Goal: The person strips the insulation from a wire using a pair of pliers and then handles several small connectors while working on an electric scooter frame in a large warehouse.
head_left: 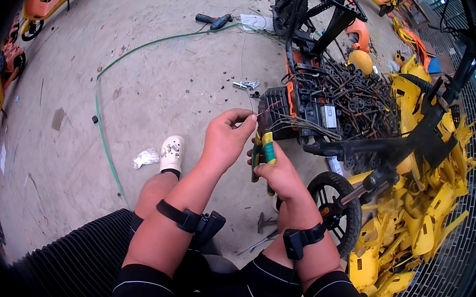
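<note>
My left hand [228,135] pinches a thin wire [261,113] between thumb and fingertips. My right hand [281,173] is closed round the green-and-yellow handles of a pair of pliers [269,150], whose jaws point up beside the left fingertips. Whether the jaws touch the wire I cannot tell. Just beyond both hands is a black box [274,110] on a black scooter frame [298,74]. A bundle of grey cables [296,124] runs from the box across the frame.
A spoked wheel [338,210] stands close to my right forearm. Yellow plastic panels [428,222] lie heaped at the right, beside a pile of dark metal parts [362,99]. A cordless drill [214,21], a green hose [100,116], loose sockets [247,84] and a hammer [265,222] rest on the floor.
</note>
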A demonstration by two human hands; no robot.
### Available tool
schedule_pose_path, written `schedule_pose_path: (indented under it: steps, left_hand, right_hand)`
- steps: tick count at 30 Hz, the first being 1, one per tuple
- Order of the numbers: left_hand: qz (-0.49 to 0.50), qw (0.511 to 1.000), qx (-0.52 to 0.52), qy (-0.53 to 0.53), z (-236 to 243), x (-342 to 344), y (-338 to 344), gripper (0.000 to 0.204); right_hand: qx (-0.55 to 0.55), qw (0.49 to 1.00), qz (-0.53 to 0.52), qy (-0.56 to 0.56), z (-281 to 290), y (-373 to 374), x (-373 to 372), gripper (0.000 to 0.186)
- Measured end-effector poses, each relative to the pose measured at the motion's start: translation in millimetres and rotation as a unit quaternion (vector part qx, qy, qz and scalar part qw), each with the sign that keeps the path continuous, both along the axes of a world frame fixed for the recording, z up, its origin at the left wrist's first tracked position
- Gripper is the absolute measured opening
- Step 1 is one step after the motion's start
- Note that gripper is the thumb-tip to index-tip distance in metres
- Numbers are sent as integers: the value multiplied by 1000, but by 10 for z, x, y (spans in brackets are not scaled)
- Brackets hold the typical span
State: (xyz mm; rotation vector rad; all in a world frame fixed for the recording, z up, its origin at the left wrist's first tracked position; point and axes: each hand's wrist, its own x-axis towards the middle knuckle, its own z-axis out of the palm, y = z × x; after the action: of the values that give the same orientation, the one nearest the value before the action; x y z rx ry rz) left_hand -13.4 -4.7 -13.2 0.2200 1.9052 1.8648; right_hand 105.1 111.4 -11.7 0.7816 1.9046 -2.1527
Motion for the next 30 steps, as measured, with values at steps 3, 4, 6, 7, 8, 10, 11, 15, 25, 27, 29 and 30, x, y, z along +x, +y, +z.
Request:
schedule_pose_path:
  steps: [3, 4, 6, 7, 8, 10, 11, 15, 25, 27, 29, 30]
  left_hand:
    - [0, 1000, 0, -1, -41, 2, 3, 26]
    - [1, 1000, 3, -3, -49, 3, 6, 26]
    - [-2, 1000, 5, -7, -48, 6, 10, 26]
    - [-5, 1000, 4, -9, -38, 6, 9, 25]
    - [-9, 1000, 3, -10, -32, 6, 8, 25]
    - [-16, 1000, 2, -13, -37, 3, 6, 25]
    - [-19, 1000, 1, -14, -38, 4, 6, 25]
    - [-29, 1000, -10, -8, -7, 10, 0, 24]
    - [-18, 1000, -12, 19, -78, 13, 29, 23]
    - [-14, 999, -28, 21, -69, 11, 31, 22]
    - [-12, 998, -59, 11, -2, 11, 33, 21]
    - [-4, 999, -49, 7, -5, 11, 32, 21]
  right_hand:
    - [14, 1000, -1, -1, 3, 1, -5, 56]
    - [16, 1000, -2, -1, 2, 5, -5, 56]
    - [26, 1000, -1, -7, -2, 11, -1, 56]
    - [31, 999, -2, -10, -6, 14, 3, 56]
    - [34, 999, -1, -12, -12, 17, 6, 56]
    - [39, 999, 0, -15, -30, 22, 13, 57]
    - [43, 999, -1, -15, -36, 25, 20, 56]
    - [62, 998, 2, -24, -6, 25, 26, 53]
    - [136, 991, -4, -19, -90, 72, 57, 45]
    - [140, 990, -10, 9, -144, 83, 64, 44]
    - [148, 989, -13, 15, -159, 94, 75, 44]
    - [154, 988, -11, 8, -125, 85, 68, 44]
